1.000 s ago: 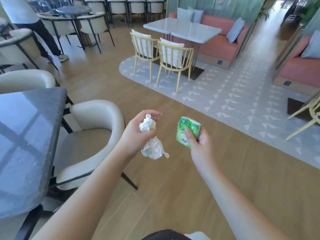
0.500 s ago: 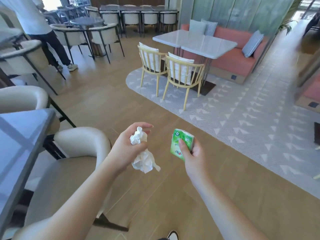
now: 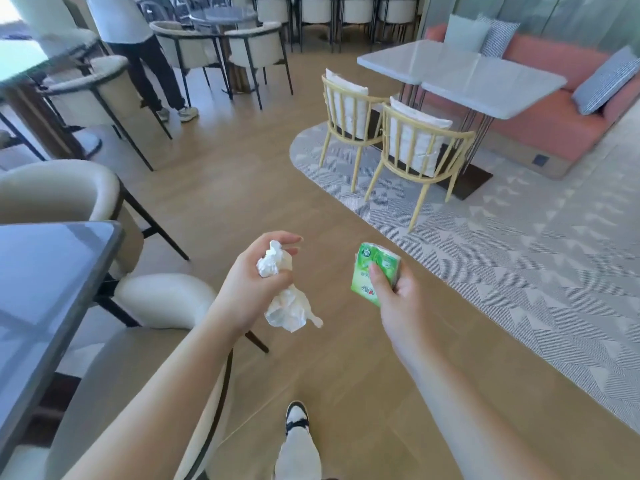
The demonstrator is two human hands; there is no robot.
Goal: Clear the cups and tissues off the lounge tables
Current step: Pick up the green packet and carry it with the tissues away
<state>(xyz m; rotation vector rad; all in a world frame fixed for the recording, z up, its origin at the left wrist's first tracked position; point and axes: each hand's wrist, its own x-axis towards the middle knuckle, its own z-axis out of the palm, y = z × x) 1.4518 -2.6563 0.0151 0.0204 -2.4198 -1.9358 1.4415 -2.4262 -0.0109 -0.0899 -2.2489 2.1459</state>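
My left hand (image 3: 251,284) grips crumpled white tissues (image 3: 285,308), one wad poking out above the fingers and another hanging below the palm. My right hand (image 3: 398,292) holds a small green tissue pack (image 3: 372,268) upright, thumb across its front. Both hands are held out over the wooden floor, apart from each other, to the right of a dark glossy table (image 3: 41,289).
Cream armchairs (image 3: 162,299) stand beside the dark table at left. Ahead are two yellow wooden chairs (image 3: 415,147), a white table (image 3: 460,77) and a pink sofa (image 3: 561,116) on a patterned rug. A person (image 3: 138,53) stands at far left among more tables and chairs. My foot (image 3: 297,419) shows below.
The view has swung left and advanced across the floor; the dark table has slid further left. Both hands keep their holds on the tissues and the green pack.
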